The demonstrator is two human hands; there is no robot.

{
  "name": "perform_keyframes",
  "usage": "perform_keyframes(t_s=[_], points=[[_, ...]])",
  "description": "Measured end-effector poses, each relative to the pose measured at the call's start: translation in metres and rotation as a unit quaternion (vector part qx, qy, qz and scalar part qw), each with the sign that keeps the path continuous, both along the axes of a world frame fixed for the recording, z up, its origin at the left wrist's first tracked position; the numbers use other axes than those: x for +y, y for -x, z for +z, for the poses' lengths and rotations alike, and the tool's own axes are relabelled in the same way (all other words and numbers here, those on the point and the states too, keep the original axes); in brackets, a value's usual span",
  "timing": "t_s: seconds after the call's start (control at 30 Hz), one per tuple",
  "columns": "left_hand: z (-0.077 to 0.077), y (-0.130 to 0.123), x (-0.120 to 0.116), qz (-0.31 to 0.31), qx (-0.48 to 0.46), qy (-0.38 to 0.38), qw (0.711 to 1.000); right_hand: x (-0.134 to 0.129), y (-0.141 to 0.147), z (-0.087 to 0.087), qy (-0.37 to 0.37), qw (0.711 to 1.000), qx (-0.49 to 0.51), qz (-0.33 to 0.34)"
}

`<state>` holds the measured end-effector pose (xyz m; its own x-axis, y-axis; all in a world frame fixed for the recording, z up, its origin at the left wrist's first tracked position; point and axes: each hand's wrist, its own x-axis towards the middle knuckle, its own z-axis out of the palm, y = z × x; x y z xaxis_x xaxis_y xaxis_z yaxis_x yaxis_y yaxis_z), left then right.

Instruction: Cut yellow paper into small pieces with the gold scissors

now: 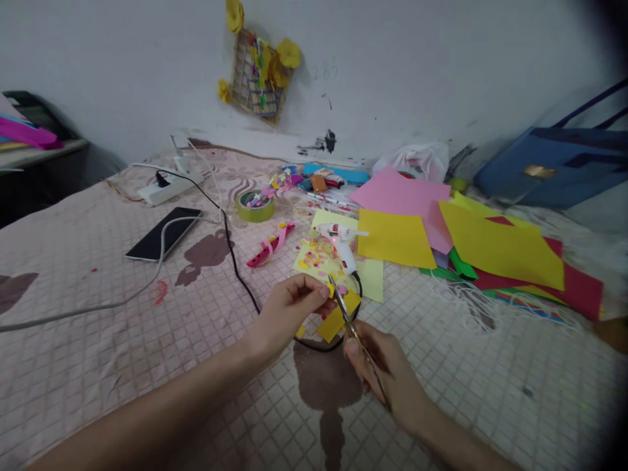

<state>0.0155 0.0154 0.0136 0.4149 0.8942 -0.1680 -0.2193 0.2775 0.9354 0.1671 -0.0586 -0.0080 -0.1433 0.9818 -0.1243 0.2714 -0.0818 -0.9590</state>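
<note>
My left hand (300, 302) pinches a small yellow paper piece (331, 288) between thumb and fingers. Scissors (347, 317) are gripped in my right hand (380, 360), their blades pointing up and away beside that piece. Yellow paper strips (334, 322) lie just beneath the blades. Beyond both hands, a white glue gun (341, 242) rests on a pale yellow sheet (373, 278) strewn with small yellow and pink scraps. A dark pink strip (269, 245) with a lighter pink ribbon around it lies farther left.
Coloured sheets (500, 245) and white string (464, 304) lie to the right. A green tape roll (255, 212), a phone (164, 233) and a power strip (171, 188) are at the left. The black cable (238, 271) curves around beneath my hands. A blue bag (554, 163) stands behind.
</note>
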Motion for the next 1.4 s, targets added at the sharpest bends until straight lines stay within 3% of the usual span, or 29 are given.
perform_keyframes(t_s=[0.77,1.4], points=[[-0.0017,-0.0012,0.0004,0.003,-0.009,0.002,1.000,-0.0009,0.0000,-0.0002,0.008,1.000,-0.016,0.000],[0.0008,0.0050,0.0065,-0.037,0.000,0.001,0.999,-0.0021,-0.0019,0.0003,0.013,0.999,-0.041,0.010]])
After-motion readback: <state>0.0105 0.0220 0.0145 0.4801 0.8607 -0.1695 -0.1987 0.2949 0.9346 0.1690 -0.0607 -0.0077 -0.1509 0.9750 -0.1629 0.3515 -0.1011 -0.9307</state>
